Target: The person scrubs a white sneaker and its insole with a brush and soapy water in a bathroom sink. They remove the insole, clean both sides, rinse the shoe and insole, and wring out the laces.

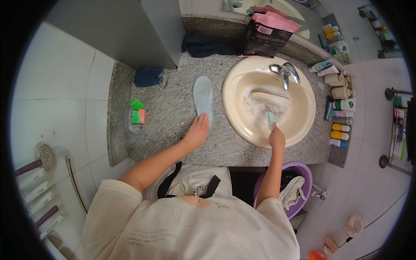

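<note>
A pale grey-blue shoe insole (202,93) lies lengthwise on the granite counter, left of the sink. Across its near end rests my left hand (197,130), fingers stretched out flat. The cream oval sink (234,117) holds cloudy, foamy water. My right hand (277,138) reaches over the sink's near rim, closed around a light blue brush (271,118) that points down into the suds; its bristles cannot be made out. Just beyond the brush, a long pale piece with a tan edge (271,96), possibly a second insole, lies partly under foam.
A chrome faucet (286,74) stands at the sink's back. Bottles and tubes (342,105) line the right ledge. A clear dish (137,130) with green and orange sponge pieces sits left; a black-and-pink bag (268,37) stands behind. Below the counter is a purple basin (307,190) with cloth.
</note>
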Action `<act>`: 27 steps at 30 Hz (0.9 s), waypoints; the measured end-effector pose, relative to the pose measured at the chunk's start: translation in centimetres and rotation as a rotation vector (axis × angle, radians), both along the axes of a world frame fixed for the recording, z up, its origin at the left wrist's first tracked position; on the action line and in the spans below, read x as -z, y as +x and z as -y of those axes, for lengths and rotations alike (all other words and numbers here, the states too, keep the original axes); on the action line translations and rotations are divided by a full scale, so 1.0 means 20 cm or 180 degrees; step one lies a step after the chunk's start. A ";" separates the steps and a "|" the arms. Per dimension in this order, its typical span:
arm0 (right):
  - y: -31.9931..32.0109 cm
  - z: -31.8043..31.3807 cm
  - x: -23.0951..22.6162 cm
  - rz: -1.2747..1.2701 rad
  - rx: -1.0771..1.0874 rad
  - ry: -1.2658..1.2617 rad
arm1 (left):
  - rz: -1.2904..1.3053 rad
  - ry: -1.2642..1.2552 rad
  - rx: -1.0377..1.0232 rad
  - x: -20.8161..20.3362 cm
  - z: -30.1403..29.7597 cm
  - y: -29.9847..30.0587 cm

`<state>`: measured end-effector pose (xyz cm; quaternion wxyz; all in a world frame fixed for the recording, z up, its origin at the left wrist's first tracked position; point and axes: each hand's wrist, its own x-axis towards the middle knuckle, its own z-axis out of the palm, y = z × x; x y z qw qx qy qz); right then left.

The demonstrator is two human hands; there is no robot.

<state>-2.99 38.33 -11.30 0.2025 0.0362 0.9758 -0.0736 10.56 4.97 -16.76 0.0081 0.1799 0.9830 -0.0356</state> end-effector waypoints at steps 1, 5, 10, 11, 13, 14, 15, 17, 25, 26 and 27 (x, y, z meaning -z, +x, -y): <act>0.09 0.19 -0.22 0.0067 0.0136 -0.0120 | -0.0030 -0.0040 0.0073 -0.03 -0.01 0.03; 0.43 0.54 -0.25 -0.0805 -0.0603 -0.1426 | -0.0163 0.0019 0.0174 -0.04 -0.04 0.14; 0.52 0.97 -0.05 -0.0327 -0.1111 -0.1142 | -0.0130 0.0359 0.0049 -0.05 -0.07 0.14; 0.47 1.06 0.00 -0.0298 -0.1080 -0.1046 | -0.0124 0.0482 0.0071 -0.04 -0.06 0.14; 0.31 1.19 0.04 -0.0513 -0.1126 -0.1194 | -0.0159 0.0377 0.0165 0.01 -0.06 0.14; 0.25 1.23 0.05 -0.0566 -0.1071 -0.1186 | -0.0157 0.0333 0.0230 0.04 -0.06 0.14; 0.20 1.27 0.05 -0.0619 -0.1000 -0.1184 | -0.0218 0.0275 0.0355 0.02 -0.04 0.13; 0.22 1.26 0.06 -0.0788 -0.1108 -0.1244 | -0.0030 0.0112 0.0425 0.04 -0.05 0.14; 0.30 1.28 -0.03 -0.0272 -0.0845 -0.1374 | -0.0042 -0.0028 0.0533 0.11 -0.08 0.15; 0.22 1.33 -0.01 -0.0388 -0.0770 -0.1456 | -0.0034 -0.0166 0.0584 0.13 -0.08 0.15; 0.17 1.35 0.01 -0.0402 -0.0725 -0.1494 | -0.0034 -0.0309 0.0639 0.15 -0.08 0.14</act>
